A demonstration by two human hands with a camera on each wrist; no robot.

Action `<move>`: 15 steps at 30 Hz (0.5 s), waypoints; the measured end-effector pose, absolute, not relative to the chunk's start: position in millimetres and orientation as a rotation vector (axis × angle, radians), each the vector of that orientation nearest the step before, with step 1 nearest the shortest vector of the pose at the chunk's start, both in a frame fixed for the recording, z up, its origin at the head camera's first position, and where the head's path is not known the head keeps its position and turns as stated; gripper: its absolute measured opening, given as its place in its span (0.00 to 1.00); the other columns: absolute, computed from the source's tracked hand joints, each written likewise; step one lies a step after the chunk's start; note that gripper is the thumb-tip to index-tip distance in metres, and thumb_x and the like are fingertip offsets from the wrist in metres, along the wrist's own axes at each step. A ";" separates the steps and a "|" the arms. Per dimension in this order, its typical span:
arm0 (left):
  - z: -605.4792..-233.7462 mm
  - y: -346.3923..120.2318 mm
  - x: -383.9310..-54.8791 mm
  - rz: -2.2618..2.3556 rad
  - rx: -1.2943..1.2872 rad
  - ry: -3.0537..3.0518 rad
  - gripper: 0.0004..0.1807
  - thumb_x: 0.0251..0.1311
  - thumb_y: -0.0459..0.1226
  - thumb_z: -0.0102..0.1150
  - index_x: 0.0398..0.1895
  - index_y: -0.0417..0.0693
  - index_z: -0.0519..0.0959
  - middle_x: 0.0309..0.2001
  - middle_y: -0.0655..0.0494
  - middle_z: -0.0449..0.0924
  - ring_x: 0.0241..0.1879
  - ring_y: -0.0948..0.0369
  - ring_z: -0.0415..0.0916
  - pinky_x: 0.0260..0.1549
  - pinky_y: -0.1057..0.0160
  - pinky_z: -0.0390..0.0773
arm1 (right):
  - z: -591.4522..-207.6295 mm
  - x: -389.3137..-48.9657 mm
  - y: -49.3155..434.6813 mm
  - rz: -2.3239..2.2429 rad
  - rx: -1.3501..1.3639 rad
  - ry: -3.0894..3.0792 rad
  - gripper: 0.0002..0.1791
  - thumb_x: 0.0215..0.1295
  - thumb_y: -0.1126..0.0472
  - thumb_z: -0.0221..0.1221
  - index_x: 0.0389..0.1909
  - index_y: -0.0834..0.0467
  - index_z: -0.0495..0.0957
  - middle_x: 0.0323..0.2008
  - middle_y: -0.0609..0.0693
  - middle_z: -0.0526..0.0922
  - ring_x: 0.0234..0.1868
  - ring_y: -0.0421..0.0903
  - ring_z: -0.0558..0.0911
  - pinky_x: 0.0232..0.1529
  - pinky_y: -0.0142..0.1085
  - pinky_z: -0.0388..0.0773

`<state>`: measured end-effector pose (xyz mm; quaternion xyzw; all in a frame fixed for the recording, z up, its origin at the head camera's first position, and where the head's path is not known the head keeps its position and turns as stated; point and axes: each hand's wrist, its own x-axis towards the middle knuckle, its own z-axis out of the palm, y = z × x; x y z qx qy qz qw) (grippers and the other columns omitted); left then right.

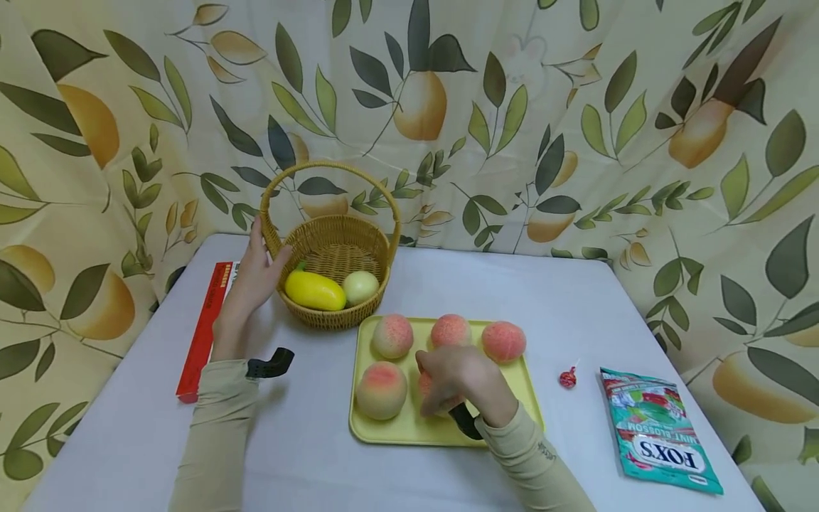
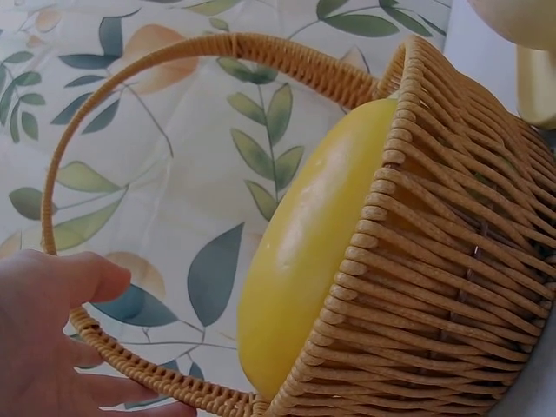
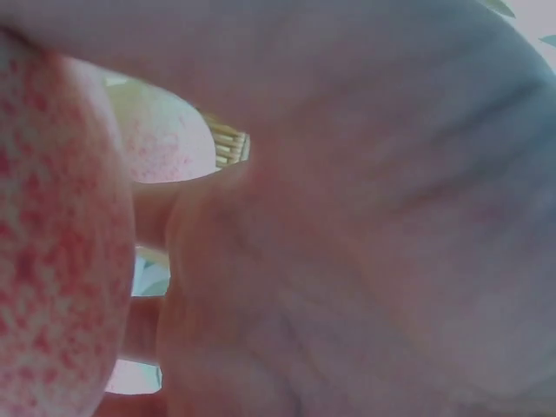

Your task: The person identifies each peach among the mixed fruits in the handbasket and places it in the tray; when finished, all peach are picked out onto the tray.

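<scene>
At the left side of a wicker basket (image 1: pixel 320 313), my left hand (image 1: pixel 249 284) touches the arched handle (image 2: pixel 165 378). Its fingers lie extended along the outside, and the thumb reaches to the inner side. In the basket are a long yellow fruit (image 1: pixel 315 291) with a green tip and a pale green round one (image 1: pixel 361 288). My right hand (image 1: pixel 463 377) reaches over a yellow tray (image 1: pixel 409 432) and grips a speckled pink peach (image 3: pixel 56 234), mostly hidden under the fingers in the head view. Other peaches (image 1: pixel 382 390) lie on the tray around it.
A long red box (image 1: pixel 203 334) lies left of my left forearm, partly covered by it. Right of the tray are a small red wrapped lollipop (image 1: pixel 567 377) and a teal Fox's candy bag (image 1: pixel 662 434). A leaf-patterned curtain (image 1: pixel 448 142) stands behind the white-covered table.
</scene>
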<state>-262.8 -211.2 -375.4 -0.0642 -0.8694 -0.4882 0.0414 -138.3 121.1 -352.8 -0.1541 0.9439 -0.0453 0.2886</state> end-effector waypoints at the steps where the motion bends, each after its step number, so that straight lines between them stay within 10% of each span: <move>1: -373.4 -213.5 -262.6 -1.488 -0.194 -2.658 0.49 0.78 0.53 0.43 0.83 0.50 0.23 0.85 0.46 0.26 0.83 0.39 0.37 0.79 0.34 0.45 | -352.6 -138.5 118.5 -0.106 -0.434 2.535 0.18 0.49 0.58 0.70 0.37 0.52 0.72 0.15 0.42 0.67 0.20 0.39 0.67 0.23 0.32 0.60; 11: -367.8 -222.9 -262.1 -1.531 -0.197 -2.636 0.48 0.79 0.52 0.43 0.83 0.53 0.22 0.85 0.48 0.24 0.83 0.39 0.39 0.79 0.34 0.46 | -338.1 -143.4 115.6 -0.128 -0.459 2.513 0.23 0.55 0.52 0.70 0.50 0.51 0.75 0.16 0.42 0.69 0.22 0.40 0.70 0.27 0.33 0.64; 15: -367.0 -220.2 -263.7 -1.548 -0.213 -2.615 0.48 0.79 0.50 0.43 0.83 0.51 0.23 0.85 0.49 0.24 0.83 0.40 0.40 0.80 0.35 0.46 | -316.4 -151.3 141.6 -0.370 -0.559 2.504 0.24 0.67 0.47 0.63 0.59 0.52 0.76 0.33 0.44 0.83 0.36 0.40 0.81 0.42 0.38 0.79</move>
